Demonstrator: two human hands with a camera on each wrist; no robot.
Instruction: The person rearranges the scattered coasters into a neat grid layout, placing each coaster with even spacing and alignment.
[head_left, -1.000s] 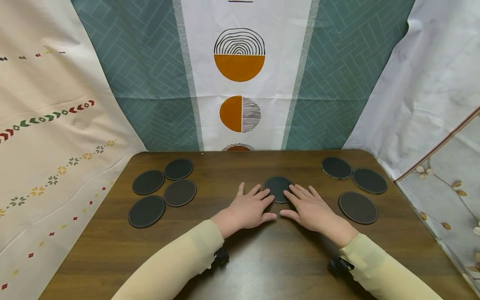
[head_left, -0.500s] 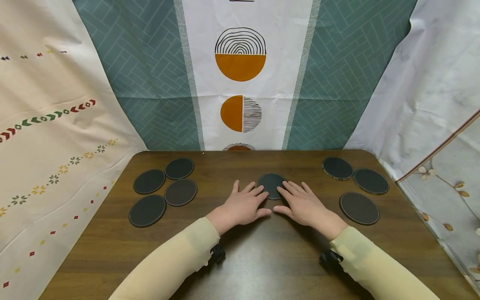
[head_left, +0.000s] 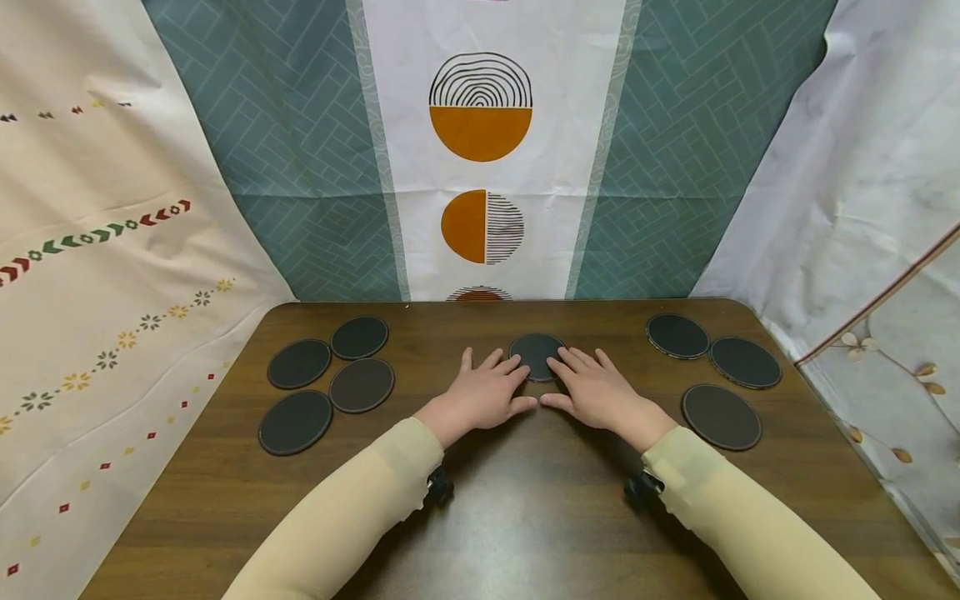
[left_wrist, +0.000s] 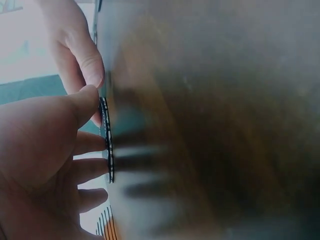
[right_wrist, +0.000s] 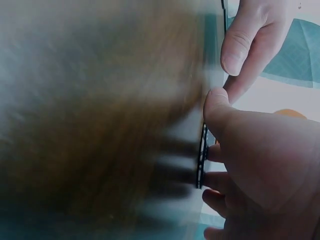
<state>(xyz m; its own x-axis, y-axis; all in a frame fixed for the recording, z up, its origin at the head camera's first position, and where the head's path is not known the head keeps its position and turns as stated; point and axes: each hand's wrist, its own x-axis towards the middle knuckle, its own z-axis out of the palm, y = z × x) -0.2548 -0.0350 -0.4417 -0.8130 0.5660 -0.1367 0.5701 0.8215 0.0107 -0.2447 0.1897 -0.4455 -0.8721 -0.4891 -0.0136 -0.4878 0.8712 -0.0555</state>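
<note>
A round black coaster (head_left: 536, 357) with a stitched edge lies flat toward the back middle of the table. On its left edge rest the fingertips of my left hand (head_left: 483, 392), fingers spread and straight. My right hand (head_left: 600, 390) mirrors it, its fingertips on the coaster's right edge. The two thumbs point at each other just in front of the coaster, a small gap between them. In the left wrist view the coaster (left_wrist: 107, 140) shows edge-on under the fingers, and the right wrist view shows the same coaster (right_wrist: 201, 156) thin against the tabletop.
Several similar coasters lie grouped at the left, among them a brownish one (head_left: 362, 385). Three more sit at the right, including a dark brown one (head_left: 722, 417). The wooden table (head_left: 225, 500) meets a patterned cloth (head_left: 315, 167) at its back edge.
Both hands have slid the middle coaster toward the back and slightly left, their fingertips staying on it. The coasters at either side have stayed in place.
</note>
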